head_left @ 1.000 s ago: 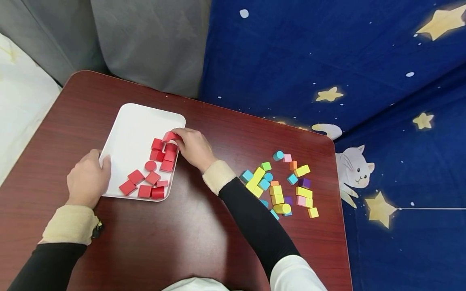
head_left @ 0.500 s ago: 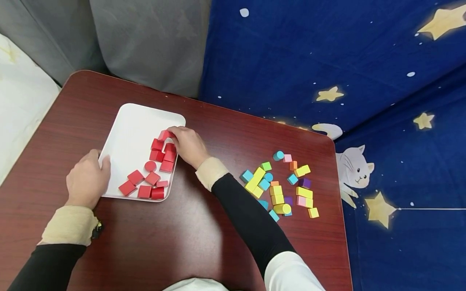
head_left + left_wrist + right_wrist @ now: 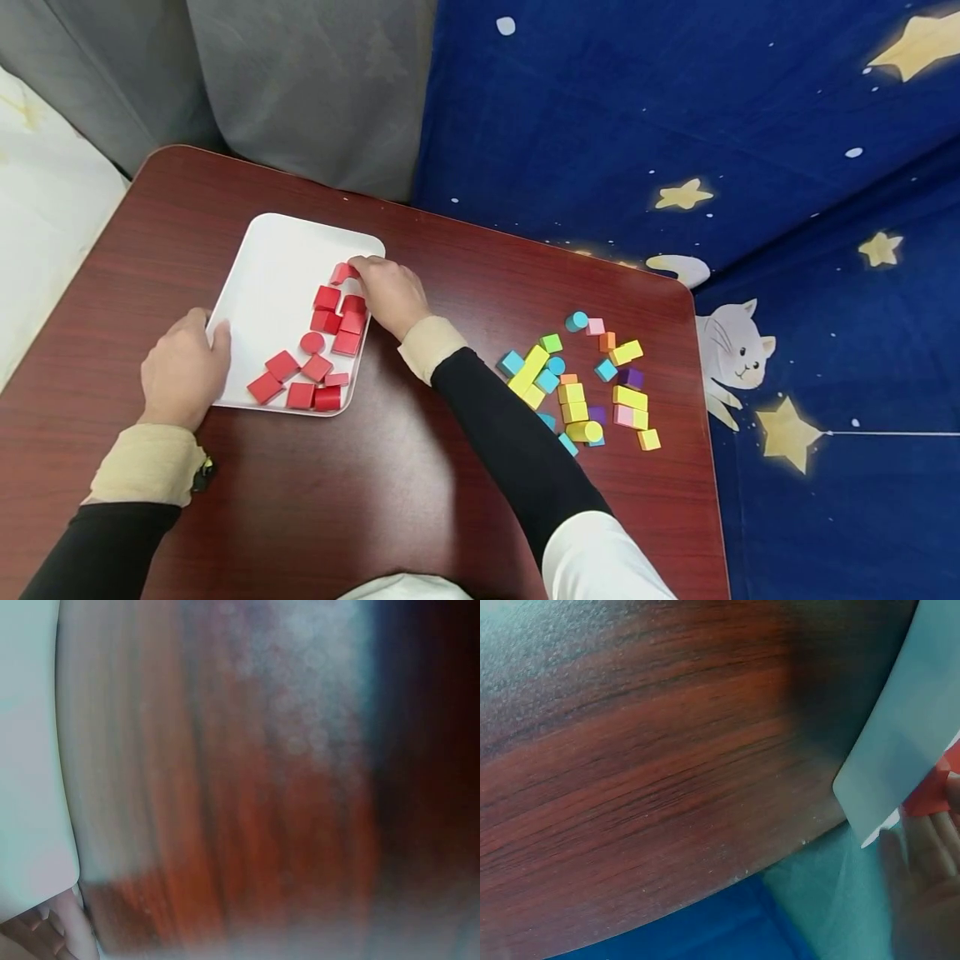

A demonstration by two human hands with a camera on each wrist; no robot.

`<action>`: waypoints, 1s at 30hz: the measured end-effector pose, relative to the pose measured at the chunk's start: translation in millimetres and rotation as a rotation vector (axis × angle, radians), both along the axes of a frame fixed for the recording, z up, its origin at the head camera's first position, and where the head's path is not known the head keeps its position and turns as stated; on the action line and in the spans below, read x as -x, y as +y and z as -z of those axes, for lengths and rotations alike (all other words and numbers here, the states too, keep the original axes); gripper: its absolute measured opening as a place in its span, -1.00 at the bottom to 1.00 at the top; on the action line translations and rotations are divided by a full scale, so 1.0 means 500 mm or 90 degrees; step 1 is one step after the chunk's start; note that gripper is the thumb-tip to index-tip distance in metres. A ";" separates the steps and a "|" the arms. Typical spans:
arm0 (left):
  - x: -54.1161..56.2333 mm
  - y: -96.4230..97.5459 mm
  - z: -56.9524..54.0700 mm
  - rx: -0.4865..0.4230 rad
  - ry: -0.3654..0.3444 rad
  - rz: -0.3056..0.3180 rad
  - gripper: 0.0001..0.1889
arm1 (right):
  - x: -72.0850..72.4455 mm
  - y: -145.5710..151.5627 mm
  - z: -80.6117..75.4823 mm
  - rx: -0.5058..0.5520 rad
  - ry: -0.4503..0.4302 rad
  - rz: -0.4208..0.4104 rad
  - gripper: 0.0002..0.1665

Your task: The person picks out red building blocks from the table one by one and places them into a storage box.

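A white tray (image 3: 277, 258) lies at the left of the table, with several red blocks (image 3: 302, 395) grouped along its right and near sides. My left hand (image 3: 183, 367) grips the tray's left edge, thumb over the rim; in the left wrist view its fingers (image 3: 71, 926) show below the tray (image 3: 34, 765). At the tray's right side, my right hand (image 3: 392, 292) pinches a red block (image 3: 342, 272) with a curved notch, just beyond the other red ones. The right wrist view shows this red block (image 3: 930, 793) beside the tray's outer wall (image 3: 900, 727), partly cut off.
To the right on the brown table (image 3: 465, 275) several loose blocks are scattered: yellow (image 3: 572, 393), blue (image 3: 511, 363), pink (image 3: 595, 327), purple (image 3: 630, 378), orange and green. A grey curtain (image 3: 315, 92) and a blue star-patterned cloth (image 3: 562, 125) hang behind the table's far edge.
My right hand has shifted slightly away from me and left, carrying the notched red block farther from the other red blocks. The left hand stays on the tray's edge.
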State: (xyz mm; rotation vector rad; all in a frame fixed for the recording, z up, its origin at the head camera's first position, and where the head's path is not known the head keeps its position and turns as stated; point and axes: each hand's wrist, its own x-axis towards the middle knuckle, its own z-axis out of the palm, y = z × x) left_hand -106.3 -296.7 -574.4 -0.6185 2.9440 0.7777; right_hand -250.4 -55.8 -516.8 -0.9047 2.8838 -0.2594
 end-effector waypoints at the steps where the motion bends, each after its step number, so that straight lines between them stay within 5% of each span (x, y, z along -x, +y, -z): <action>1: 0.000 0.000 0.000 -0.001 -0.001 0.000 -0.49 | 0.000 -0.002 0.003 -0.017 0.014 0.001 -0.67; 7: -0.002 0.002 -0.003 -0.008 -0.025 -0.002 -0.46 | -0.004 -0.009 0.018 -0.076 0.056 0.012 -0.77; 30: -0.002 0.003 -0.003 -0.009 -0.039 -0.004 -0.43 | -0.001 -0.017 0.023 -0.066 -0.026 0.022 -0.71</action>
